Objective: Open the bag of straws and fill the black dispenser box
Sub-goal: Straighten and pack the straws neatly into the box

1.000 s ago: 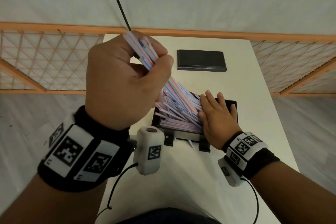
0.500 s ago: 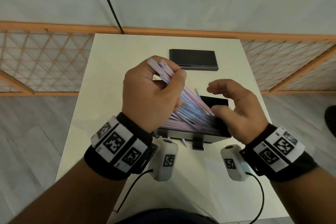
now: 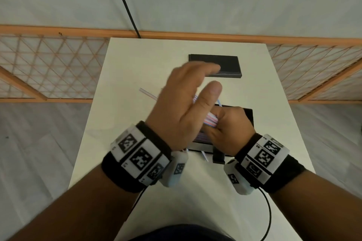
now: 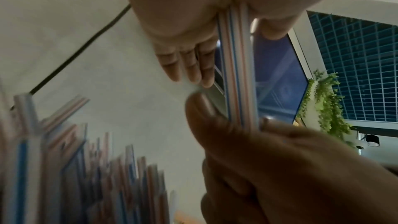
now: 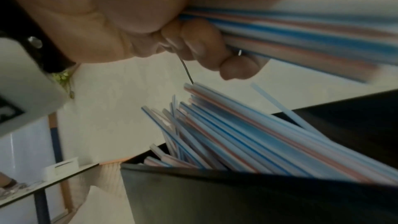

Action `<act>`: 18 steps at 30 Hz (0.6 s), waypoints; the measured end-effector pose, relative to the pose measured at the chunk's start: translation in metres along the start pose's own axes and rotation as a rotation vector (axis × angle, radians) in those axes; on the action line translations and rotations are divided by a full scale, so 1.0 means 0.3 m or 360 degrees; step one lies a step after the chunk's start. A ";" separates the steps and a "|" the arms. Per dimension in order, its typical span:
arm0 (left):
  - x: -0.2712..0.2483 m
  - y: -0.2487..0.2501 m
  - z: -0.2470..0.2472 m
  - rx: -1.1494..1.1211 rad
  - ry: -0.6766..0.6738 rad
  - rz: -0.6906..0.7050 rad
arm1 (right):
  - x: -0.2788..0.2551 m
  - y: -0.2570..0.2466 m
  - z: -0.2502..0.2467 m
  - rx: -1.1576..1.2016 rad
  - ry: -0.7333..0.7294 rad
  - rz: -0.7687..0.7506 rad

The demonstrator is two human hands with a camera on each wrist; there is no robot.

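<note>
My right hand (image 3: 225,123) grips one end of a bundle of striped straws (image 3: 210,119) just over the black dispenser box (image 3: 249,114). In the right wrist view its fingers (image 5: 200,40) curl round the bundle (image 5: 301,28). My left hand (image 3: 213,78) hovers over the bundle with its fingers straight and thumb apart. In the left wrist view the straws (image 4: 237,74) run along its palm beside the thumb (image 4: 271,28). A straw end (image 3: 147,93) sticks out past the left hand. The box holds several straws (image 5: 237,142) lying slanted. No bag is in view.
The box's black lid (image 3: 227,62) lies flat at the far side of the white table (image 3: 121,123). A lone straw (image 3: 204,156) lies by the box's front feet. An orange lattice railing (image 3: 49,68) runs behind the table. A black cable (image 3: 125,4) hangs down the wall.
My left hand, which gripped the bundle, has straightened its fingers. My right hand came in and closed round the bundle's near end. Both hands now sit close together over the box.
</note>
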State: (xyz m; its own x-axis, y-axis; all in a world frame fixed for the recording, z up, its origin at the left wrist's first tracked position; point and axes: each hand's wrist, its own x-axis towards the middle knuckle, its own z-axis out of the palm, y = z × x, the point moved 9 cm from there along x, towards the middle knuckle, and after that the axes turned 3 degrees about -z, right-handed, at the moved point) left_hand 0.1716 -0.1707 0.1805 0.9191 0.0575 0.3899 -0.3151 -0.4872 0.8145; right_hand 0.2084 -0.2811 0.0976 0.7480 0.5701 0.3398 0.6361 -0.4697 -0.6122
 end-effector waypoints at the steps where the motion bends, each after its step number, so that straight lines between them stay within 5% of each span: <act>1: -0.006 -0.010 0.013 0.0033 -0.0004 0.0001 | 0.008 -0.006 0.009 0.0019 -0.0016 -0.0020; 6: -0.031 -0.172 -0.142 -0.0237 0.0635 -0.0228 | -0.014 0.146 0.008 -0.0144 -0.0132 0.0382; 10: -0.124 -0.397 -0.189 -0.0475 0.1022 -0.0850 | -0.049 0.221 -0.069 -0.0391 0.0061 0.0432; 13: -0.195 -0.526 -0.104 -0.0739 0.0987 -0.1278 | -0.095 0.248 -0.112 -0.0362 0.0117 0.0633; 18: -0.247 -0.542 0.078 -0.0826 0.0635 -0.1458 | -0.164 0.175 0.067 -0.0325 -0.0444 0.0365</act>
State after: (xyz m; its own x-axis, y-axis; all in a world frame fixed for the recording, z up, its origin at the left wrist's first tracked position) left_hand 0.1603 -0.1161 0.0092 0.7423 0.5276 -0.4130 0.2937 0.2979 0.9083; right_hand 0.2011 -0.3203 0.0344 0.8126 0.5827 -0.0126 0.5044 -0.7139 -0.4857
